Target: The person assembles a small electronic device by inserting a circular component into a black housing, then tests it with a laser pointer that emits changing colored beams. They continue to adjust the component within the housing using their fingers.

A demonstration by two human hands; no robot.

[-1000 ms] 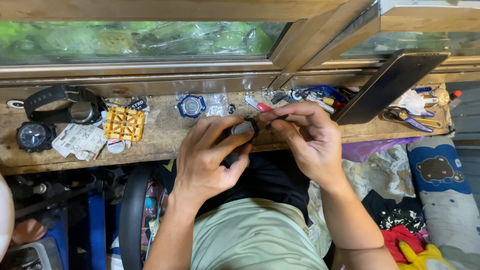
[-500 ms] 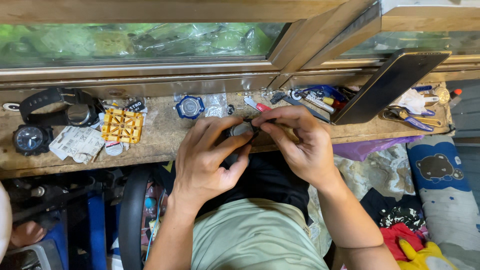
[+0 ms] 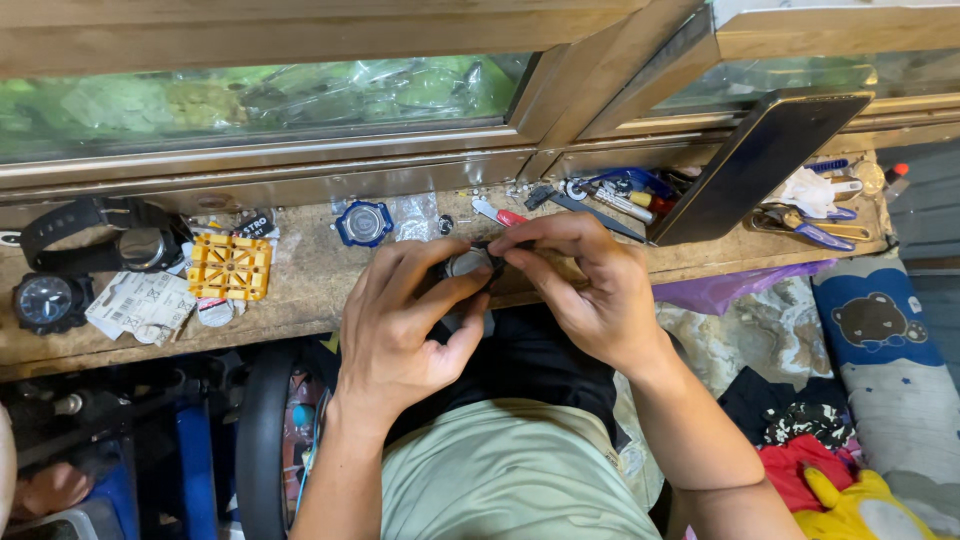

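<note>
My left hand (image 3: 405, 320) grips a small watch (image 3: 466, 263) with a round metal back, held just above the near edge of the wooden bench (image 3: 310, 285). My right hand (image 3: 590, 290) meets it from the right, with fingertips pinched on the watch's top edge. Whether the right fingers hold a small tool is hidden. Both hands sit over my lap, in front of a green shirt.
On the bench lie a yellow plastic holder block (image 3: 230, 266), a blue watch case (image 3: 364, 222), two black watches (image 3: 45, 300), paper slips (image 3: 135, 303), a red-handled tool (image 3: 500, 214), several hand tools (image 3: 620, 195) and a leaning dark tablet (image 3: 760, 160). Glass display cases stand behind.
Both hands with the watch have stayed nearly in place; the right fingers have closed in tighter over the watch's top.
</note>
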